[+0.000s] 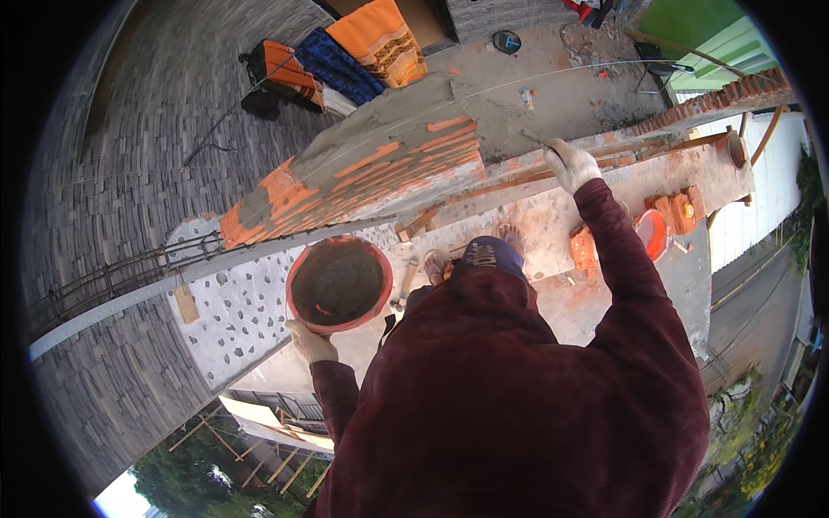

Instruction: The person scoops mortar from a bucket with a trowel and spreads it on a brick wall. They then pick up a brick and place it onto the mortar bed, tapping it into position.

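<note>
My left hand, in a pale glove, grips the near rim of a red bucket holding wet grey mortar. My gloved right hand is closed on a small trowel, raised near the right end of a low wall of orange brick, which is partly smeared with grey mortar. My bare feet or sandals show below, between the bucket and some brick stacks.
Stacked orange bricks and a red pail sit at right on the ledge. Towels hang beyond the wall. A thin string line crosses above it. Rebar runs along the left. A roadway lies below at right.
</note>
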`<state>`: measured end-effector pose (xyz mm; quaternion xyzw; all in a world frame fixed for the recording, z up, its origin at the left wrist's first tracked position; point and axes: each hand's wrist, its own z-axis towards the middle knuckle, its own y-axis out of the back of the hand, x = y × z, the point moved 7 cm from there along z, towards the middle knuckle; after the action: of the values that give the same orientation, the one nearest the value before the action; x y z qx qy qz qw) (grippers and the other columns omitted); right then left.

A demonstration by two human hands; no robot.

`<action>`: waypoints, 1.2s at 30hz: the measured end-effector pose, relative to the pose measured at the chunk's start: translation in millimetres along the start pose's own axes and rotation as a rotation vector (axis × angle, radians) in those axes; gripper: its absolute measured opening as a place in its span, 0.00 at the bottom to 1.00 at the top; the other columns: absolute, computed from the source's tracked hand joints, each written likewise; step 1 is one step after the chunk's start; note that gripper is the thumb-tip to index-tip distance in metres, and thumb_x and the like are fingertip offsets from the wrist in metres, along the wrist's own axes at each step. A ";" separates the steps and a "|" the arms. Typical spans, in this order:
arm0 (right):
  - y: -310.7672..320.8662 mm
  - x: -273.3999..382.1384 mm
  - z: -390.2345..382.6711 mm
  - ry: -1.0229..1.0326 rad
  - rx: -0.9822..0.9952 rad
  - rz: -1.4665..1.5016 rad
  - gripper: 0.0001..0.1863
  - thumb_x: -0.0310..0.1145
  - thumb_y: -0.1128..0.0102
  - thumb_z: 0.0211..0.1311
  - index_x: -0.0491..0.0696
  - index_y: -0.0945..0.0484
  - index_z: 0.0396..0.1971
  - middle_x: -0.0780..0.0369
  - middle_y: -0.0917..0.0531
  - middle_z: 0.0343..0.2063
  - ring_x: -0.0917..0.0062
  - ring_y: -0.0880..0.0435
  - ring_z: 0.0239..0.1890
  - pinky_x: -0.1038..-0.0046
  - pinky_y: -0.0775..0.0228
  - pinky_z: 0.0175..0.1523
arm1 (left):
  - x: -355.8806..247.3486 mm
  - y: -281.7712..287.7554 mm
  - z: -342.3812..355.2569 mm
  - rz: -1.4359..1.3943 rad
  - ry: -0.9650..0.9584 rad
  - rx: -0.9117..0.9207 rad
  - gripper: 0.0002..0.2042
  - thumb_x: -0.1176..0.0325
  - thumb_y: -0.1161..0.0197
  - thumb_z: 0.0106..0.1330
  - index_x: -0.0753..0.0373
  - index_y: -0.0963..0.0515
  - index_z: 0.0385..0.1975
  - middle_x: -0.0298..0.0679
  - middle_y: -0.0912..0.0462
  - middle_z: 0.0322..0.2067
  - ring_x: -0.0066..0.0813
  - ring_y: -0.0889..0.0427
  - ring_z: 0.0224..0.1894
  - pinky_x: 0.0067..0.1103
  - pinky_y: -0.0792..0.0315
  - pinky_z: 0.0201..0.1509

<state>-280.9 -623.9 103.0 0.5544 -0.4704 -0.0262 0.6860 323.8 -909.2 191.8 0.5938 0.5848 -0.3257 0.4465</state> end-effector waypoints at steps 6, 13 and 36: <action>-28.3 7.0 -21.3 -0.574 0.383 1.176 0.21 0.49 0.58 0.80 0.47 0.23 0.41 0.67 0.24 0.21 0.81 0.31 0.12 0.77 0.40 0.13 | 2.2 -30.7 -11.2 0.036 0.030 0.037 0.30 0.40 0.54 0.77 0.60 0.31 0.65 0.40 0.24 0.62 0.35 0.21 0.59 0.34 0.21 0.55; -38.4 56.6 4.5 -0.479 0.623 1.530 0.24 0.51 0.60 0.80 0.44 0.23 0.43 0.68 0.25 0.20 0.84 0.32 0.11 0.79 0.36 0.13 | 2.7 -61.5 -20.3 0.043 0.041 0.101 0.30 0.41 0.55 0.78 0.61 0.32 0.65 0.42 0.25 0.63 0.37 0.23 0.62 0.33 0.22 0.57; 16.3 234.5 -59.1 0.306 0.421 -0.239 0.15 0.32 0.36 0.59 0.40 0.26 0.42 0.50 0.18 0.33 0.53 0.15 0.36 0.56 0.21 0.39 | -4.6 -137.0 5.6 0.097 -0.098 0.444 0.25 0.45 0.56 0.81 0.63 0.24 0.41 0.30 0.23 0.39 0.19 0.28 0.42 0.21 0.29 0.48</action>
<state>-118.6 -704.9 263.7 0.7336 -0.2877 0.0754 0.6111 189.1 -927.5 173.4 0.6882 0.4472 -0.4531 0.3479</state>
